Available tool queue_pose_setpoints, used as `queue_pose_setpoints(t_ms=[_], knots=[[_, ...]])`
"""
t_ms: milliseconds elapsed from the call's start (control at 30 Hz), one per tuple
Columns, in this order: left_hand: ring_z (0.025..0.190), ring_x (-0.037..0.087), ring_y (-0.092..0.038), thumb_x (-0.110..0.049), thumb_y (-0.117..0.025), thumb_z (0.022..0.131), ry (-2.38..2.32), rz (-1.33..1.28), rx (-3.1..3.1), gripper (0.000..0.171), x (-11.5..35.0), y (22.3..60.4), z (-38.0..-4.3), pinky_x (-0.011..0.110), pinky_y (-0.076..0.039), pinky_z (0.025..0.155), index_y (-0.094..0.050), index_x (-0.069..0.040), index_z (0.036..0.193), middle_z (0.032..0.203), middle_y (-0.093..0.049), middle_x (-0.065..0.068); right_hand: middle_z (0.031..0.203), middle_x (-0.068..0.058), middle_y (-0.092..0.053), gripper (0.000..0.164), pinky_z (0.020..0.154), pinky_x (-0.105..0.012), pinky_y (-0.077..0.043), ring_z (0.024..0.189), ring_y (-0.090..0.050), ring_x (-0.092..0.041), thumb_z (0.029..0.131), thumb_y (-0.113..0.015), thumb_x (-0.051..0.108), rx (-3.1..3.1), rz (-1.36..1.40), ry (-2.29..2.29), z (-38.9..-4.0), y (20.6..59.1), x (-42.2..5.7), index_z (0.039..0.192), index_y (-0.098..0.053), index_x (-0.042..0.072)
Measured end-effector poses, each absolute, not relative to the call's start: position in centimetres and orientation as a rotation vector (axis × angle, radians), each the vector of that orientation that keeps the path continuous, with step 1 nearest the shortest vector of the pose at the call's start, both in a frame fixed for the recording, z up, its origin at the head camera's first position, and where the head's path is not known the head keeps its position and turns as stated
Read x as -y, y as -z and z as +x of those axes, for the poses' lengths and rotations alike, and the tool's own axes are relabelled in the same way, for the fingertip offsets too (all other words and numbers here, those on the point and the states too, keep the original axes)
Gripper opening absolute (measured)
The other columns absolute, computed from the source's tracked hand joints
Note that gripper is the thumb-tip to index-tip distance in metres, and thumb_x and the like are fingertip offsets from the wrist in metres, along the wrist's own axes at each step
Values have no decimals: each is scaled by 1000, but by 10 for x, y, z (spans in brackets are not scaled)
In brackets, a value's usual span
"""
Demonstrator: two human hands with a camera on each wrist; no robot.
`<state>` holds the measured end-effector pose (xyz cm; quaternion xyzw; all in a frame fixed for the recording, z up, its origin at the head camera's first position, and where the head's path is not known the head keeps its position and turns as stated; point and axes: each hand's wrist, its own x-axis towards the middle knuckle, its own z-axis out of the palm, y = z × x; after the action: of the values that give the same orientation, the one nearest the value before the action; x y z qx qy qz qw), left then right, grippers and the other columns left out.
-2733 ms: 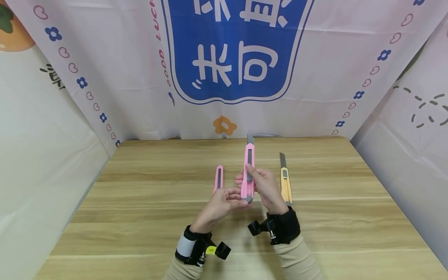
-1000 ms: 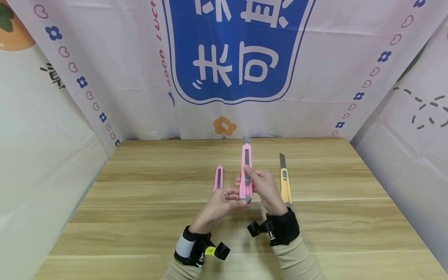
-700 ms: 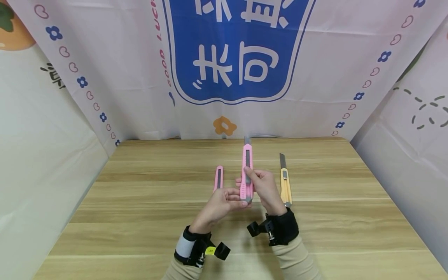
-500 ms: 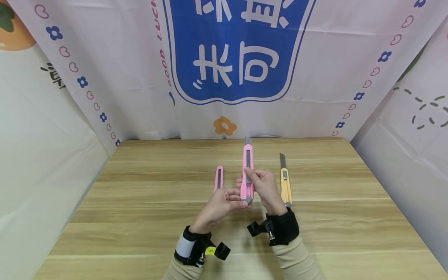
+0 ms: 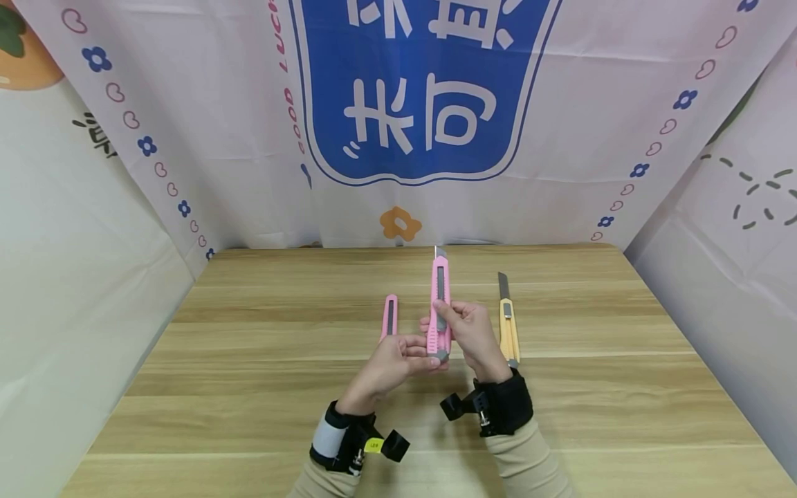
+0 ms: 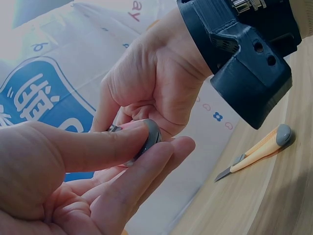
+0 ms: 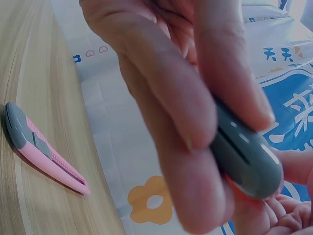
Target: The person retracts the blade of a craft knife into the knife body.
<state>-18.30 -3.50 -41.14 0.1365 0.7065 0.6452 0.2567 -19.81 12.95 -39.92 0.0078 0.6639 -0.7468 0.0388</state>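
A pink utility knife [image 5: 438, 273] is held upright above the table, a short piece of blade showing at its top. My left hand [image 5: 394, 361] pinches its grey bottom end, thumb in front, fingers behind; the left wrist view shows this end cap [image 6: 153, 136] close up. My right hand [image 5: 476, 340] grips the knife's middle from the right, its thumb on the slider. A second pink utility knife [image 5: 390, 315] lies left of it, partly hidden by my left hand. To the right lies a yellow utility knife [image 5: 508, 333], blade out.
The wooden table [image 5: 249, 387] ends at a printed cloth [image 5: 261, 187] hanging behind it. Pale cloth sheets stand along both sides. Each wrist wears a black camera strap [image 5: 507, 402].
My right thumb has moved down along the held pink utility knife with its slider, and less blade sticks out at the top. The two knives on the table have stayed put.
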Motion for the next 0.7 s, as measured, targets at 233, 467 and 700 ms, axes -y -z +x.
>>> queue_pose_setpoints(t_ms=[233,467,700], knots=[[105,35,-69,-2,-63,90,-1751,366,-1898,31,36,411,-183,33,-59,89,-59,8,119,109,-71,25,75,3,-76,39,70,-25,-61,75,-75,-11,98,-55,21,-2020,7,2304,-198,400,-130,115,-61,-13],[102,32,-71,-1,-63,89,-1754,364,-1893,31,36,410,-182,35,-59,90,-59,8,119,109,-71,25,74,3,-76,36,70,-26,-62,78,-76,-16,99,-54,17,-2016,13,2295,-199,400,-131,114,-60,-15],[106,37,-68,-2,-62,90,-1758,354,-1891,32,36,409,-182,36,-58,92,-58,8,120,111,-70,25,78,4,-77,35,71,-24,-61,76,-74,-9,98,-54,14,-1977,-7,2294,-197,399,-131,119,-58,-13]])
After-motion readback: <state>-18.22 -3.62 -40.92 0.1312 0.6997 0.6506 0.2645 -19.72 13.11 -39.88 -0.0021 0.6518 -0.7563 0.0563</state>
